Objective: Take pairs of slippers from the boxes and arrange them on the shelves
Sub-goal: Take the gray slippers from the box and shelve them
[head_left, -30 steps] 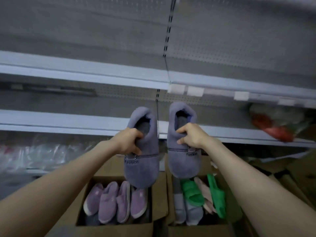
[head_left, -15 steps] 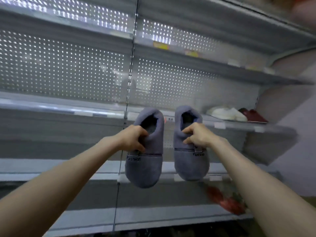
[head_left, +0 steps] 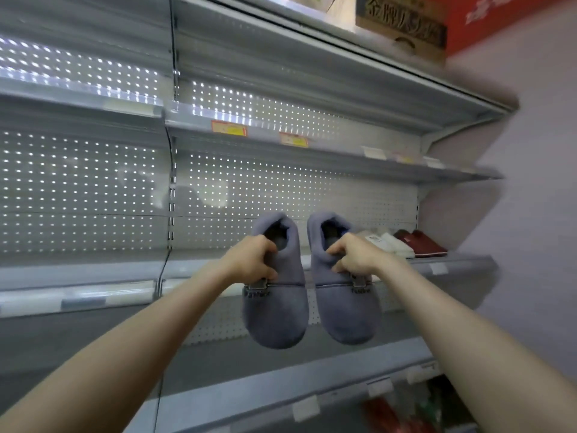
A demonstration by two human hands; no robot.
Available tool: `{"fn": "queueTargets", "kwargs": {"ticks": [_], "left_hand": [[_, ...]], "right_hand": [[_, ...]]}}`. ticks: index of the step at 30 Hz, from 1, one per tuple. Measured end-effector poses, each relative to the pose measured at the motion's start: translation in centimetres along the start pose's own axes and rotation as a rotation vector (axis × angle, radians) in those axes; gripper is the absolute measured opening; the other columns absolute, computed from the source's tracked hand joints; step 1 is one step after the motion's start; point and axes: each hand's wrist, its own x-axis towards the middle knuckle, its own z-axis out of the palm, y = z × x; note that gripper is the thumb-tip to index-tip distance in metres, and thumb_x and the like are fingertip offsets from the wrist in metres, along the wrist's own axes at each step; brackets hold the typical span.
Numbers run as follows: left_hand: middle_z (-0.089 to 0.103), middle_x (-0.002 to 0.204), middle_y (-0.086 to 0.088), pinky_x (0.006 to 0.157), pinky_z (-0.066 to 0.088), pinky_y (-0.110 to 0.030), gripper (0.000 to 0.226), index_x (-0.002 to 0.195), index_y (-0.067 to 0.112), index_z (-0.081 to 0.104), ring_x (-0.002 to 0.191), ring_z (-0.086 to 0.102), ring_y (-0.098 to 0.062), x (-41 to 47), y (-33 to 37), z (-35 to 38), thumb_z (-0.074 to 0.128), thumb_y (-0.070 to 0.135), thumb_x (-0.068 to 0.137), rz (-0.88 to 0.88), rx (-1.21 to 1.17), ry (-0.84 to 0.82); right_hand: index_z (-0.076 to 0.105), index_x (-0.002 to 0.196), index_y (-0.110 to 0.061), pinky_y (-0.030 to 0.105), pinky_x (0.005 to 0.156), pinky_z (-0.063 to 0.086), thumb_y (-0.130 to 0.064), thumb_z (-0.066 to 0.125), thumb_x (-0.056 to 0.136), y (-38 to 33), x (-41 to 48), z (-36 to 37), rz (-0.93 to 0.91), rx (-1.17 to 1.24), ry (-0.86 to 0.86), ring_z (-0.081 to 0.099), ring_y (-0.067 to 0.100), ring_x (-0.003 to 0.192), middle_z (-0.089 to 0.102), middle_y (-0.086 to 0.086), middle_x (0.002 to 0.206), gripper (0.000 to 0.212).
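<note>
— While both bare arms stretch forward side by side, the left hand point(head_left: 253, 260) has its fingers curled round the collar of the left grey-blue slipper point(head_left: 278, 310), closed tight on the fabric just above a small tag.

— And the right hand point(head_left: 356, 256)?

— A mirror image! Its fingers are hooked at the opening of the right grey-blue slipper point(head_left: 346, 310) and pinch the collar. Each slipper hangs toe-down below its hand, heel up. The two are just beside each other, with a narrow gap between them.

— What's around them?

— Under the toes runs a lower shelf point(head_left: 281, 392), with blurred red packs point(head_left: 384, 407) beneath it on the right. Behind the heels sits the middle shelf point(head_left: 93, 270).

— Anything in the way up there?

— A white pair point(head_left: 393, 243) lies on that shelf, partly hidden behind the right hand. A dark red pair point(head_left: 421, 243) is just beside it, near the side wall.

— Further back?

— A perforated back panel point(head_left: 78, 189), with light sparkling through the holes. Orange price labels point(head_left: 229, 128) sit on a higher shelf edge. Right at the top there's a printed brown carton point(head_left: 402, 23) next to a red carton point(head_left: 499, 17).
</note>
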Motion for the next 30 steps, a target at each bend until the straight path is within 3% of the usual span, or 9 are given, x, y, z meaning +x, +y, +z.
{"fn": "queueTargets", "kwargs": {"ticks": [3,6,12,17,21,24,26,28,30], "left_hand": [[0.059,0.082,-0.009,0.066,0.042,-0.03,0.023,0.089,0.005,0.063,0.078,0.054,-0.025,2.3,0.3,0.8,0.072,0.02,0.074,0.001,-0.02,0.042],[0.063,0.09,-0.011,0.073,0.047,-0.035,0.027,0.095,0.005,0.064,0.084,0.056,-0.026,5.0,0.6,1.3,0.071,0.02,0.074,0.003,-0.029,0.05],[0.063,0.097,-0.011,0.077,0.048,-0.035,0.035,0.104,0.005,0.064,0.085,0.052,-0.023,10.8,1.7,2.9,0.073,0.021,0.075,-0.042,-0.018,0.092],[0.059,0.106,-0.005,0.077,0.041,-0.024,0.037,0.111,0.009,0.063,0.103,0.054,-0.024,16.4,2.4,5.4,0.073,0.019,0.077,-0.103,-0.03,0.08],[0.064,0.111,-0.009,0.083,0.046,-0.028,0.042,0.114,0.009,0.063,0.102,0.058,-0.025,21.0,2.5,6.5,0.074,0.018,0.075,-0.175,-0.046,0.101],[0.064,0.108,-0.008,0.081,0.046,-0.028,0.041,0.114,0.012,0.064,0.101,0.059,-0.025,23.9,2.2,7.6,0.074,0.018,0.075,-0.215,-0.042,0.104],[0.064,0.109,-0.008,0.079,0.044,-0.026,0.042,0.115,0.012,0.063,0.102,0.058,-0.024,25.6,2.1,8.4,0.074,0.017,0.075,-0.231,-0.032,0.083],[0.065,0.11,-0.008,0.078,0.043,-0.025,0.042,0.116,0.012,0.063,0.101,0.058,-0.023,27.0,1.8,9.2,0.073,0.016,0.076,-0.249,-0.022,0.055],[0.066,0.11,-0.009,0.081,0.045,-0.027,0.041,0.115,0.011,0.064,0.101,0.06,-0.024,28.0,1.3,10.1,0.074,0.016,0.075,-0.266,-0.008,0.03]], "right_hand": [[0.065,0.079,-0.012,0.019,0.056,0.037,-0.002,0.065,0.079,1.6,2.0,-0.9,0.018,0.014,0.018,0.048,0.013,0.076,0.055,0.002,0.078,0.009],[0.069,0.089,-0.004,0.021,0.061,0.039,-0.003,0.066,0.08,3.1,4.3,-1.6,0.014,0.019,0.017,0.048,0.012,0.078,0.056,0.0,0.08,0.01],[0.061,0.076,-0.001,0.026,0.061,0.035,-0.003,0.067,0.078,7.1,9.1,-2.5,-0.006,0.005,0.03,0.042,0.012,0.07,0.048,0.002,0.072,0.007],[0.052,0.058,-0.02,0.024,0.058,0.036,-0.003,0.069,0.078,11.5,13.9,-3.4,-0.059,0.021,0.023,0.042,0.01,0.066,0.046,-0.004,0.066,0.031],[0.065,0.08,-0.001,0.023,0.064,0.036,-0.003,0.068,0.081,14.7,18.5,-4.6,-0.091,0.012,0.01,0.044,0.008,0.072,0.049,-0.003,0.073,0.003],[0.054,0.062,-0.019,0.019,0.057,0.033,0.001,0.067,0.081,16.7,21.5,-5.0,-0.123,0.058,-0.026,0.039,0.004,0.063,0.044,-0.009,0.065,0.03],[0.069,0.084,-0.014,0.021,0.067,0.039,0.001,0.068,0.081,17.9,23.3,-4.7,-0.139,0.075,-0.048,0.048,0.008,0.076,0.055,-0.005,0.078,0.015],[0.069,0.108,-0.011,0.025,0.073,0.041,-0.001,0.069,0.08,19.0,25.1,-4.1,-0.145,0.07,-0.066,0.052,0.011,0.086,0.059,-0.001,0.089,0.029],[0.069,0.111,-0.011,0.026,0.072,0.042,-0.001,0.069,0.079,19.9,26.5,-3.4,-0.15,0.078,-0.091,0.053,0.013,0.085,0.061,0.001,0.089,0.033]]}}
